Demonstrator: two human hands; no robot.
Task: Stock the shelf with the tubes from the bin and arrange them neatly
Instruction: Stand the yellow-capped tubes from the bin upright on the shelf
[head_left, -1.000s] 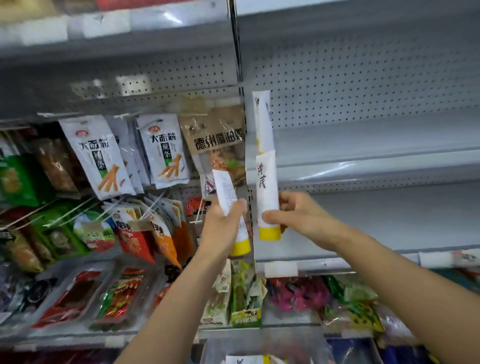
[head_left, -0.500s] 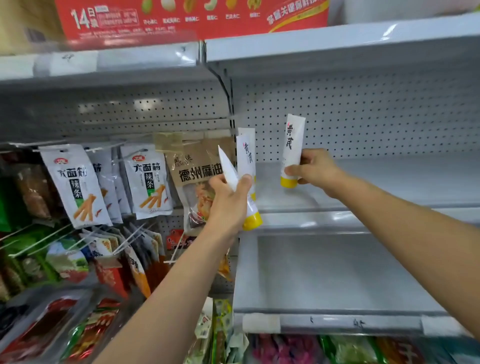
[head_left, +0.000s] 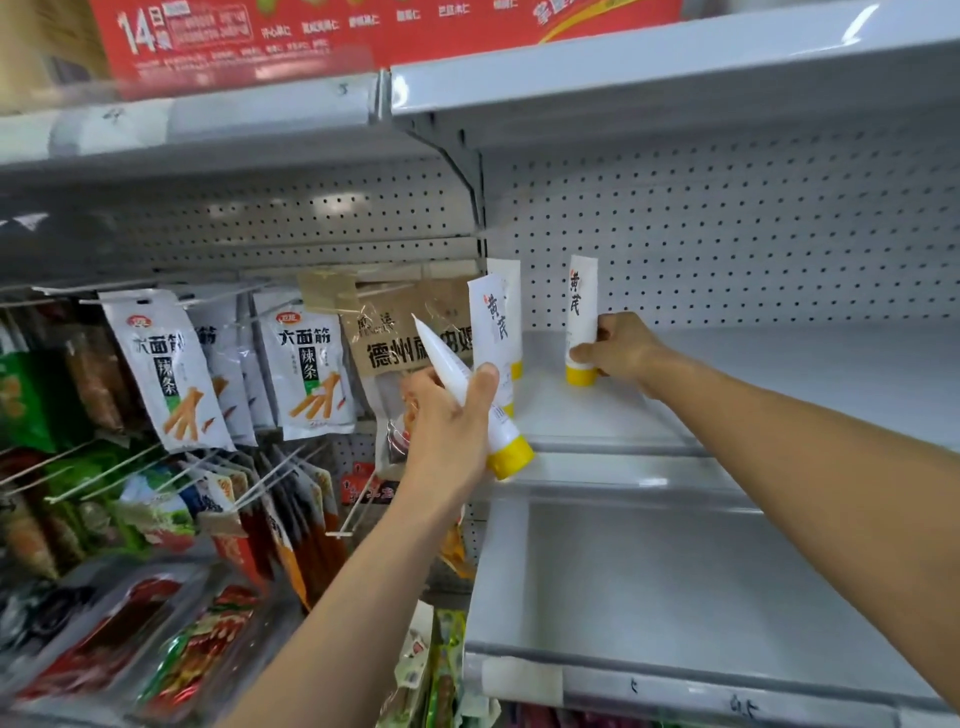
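Observation:
My right hand (head_left: 623, 353) grips a white tube with a yellow cap (head_left: 581, 312). The tube is upright, cap down, on the grey middle shelf (head_left: 779, 379), close to the pegboard back. My left hand (head_left: 447, 415) holds a second tube (head_left: 467, 395), tilted with its cap toward the shelf's front lip. Two more tubes stand upright at the shelf's left end, a front one (head_left: 491, 322) and one partly hidden behind it (head_left: 508, 280). The bin is out of view.
White and brown snack packets (head_left: 171, 374) hang on pegs left of the shelf post (head_left: 475, 218). Below is another grey shelf (head_left: 675, 597). A red carton (head_left: 363, 31) sits on the top shelf. More packets fill the lower left.
My right hand has carried its tube up from in front of the lower shelf and onto the middle shelf. My left hand with its tube rose too. The view tilted upward.

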